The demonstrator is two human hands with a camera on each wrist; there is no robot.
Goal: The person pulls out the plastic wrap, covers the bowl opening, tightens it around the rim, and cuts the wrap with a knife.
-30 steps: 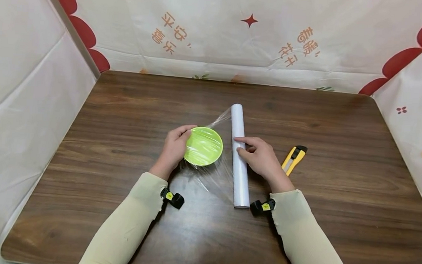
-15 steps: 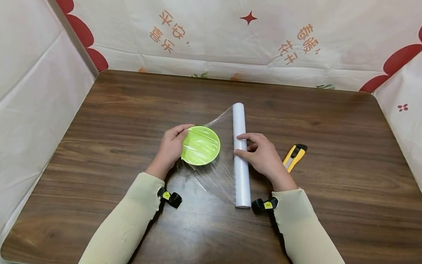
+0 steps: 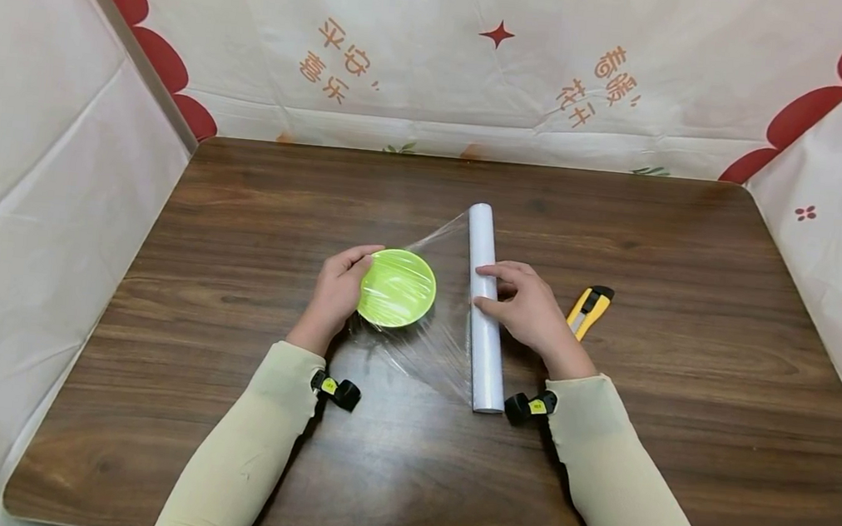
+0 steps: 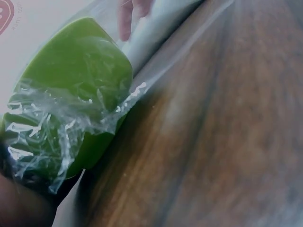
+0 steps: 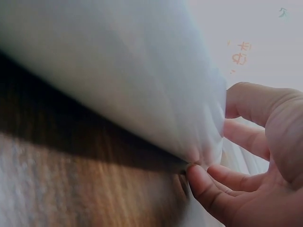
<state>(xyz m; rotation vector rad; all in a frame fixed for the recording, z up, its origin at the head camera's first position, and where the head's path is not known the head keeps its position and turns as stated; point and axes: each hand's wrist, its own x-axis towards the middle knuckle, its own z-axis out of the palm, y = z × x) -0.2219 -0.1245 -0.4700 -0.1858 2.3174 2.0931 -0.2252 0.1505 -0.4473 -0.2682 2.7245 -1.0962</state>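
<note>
A lime-green bowl [image 3: 398, 288] is held at its left rim by my left hand [image 3: 334, 293], thumb on top. Clear cling film [image 3: 437, 360] lies across the bowl's mouth; in the left wrist view it bunches in wrinkles [image 4: 47, 123] down the near side. From the bowl the film stretches right to a long white roll [image 3: 487, 344], angled slightly on the table. Around the roll's middle my right hand [image 3: 533, 306] curves its thumb and fingers; the right wrist view has its fingertips [image 5: 199, 177] low against the roll [image 5: 123, 71].
A yellow utility knife [image 3: 588, 311] with a black end lies on the brown wooden table [image 3: 692, 262], just right of my right hand. Printed white cloth [image 3: 423, 63] hangs behind the table and along both sides.
My left hand has shifted slightly left with the bowl. The roll has moved a little right with my right hand, whose fingers lie farther over it, and the gap between bowl and roll has widened.
</note>
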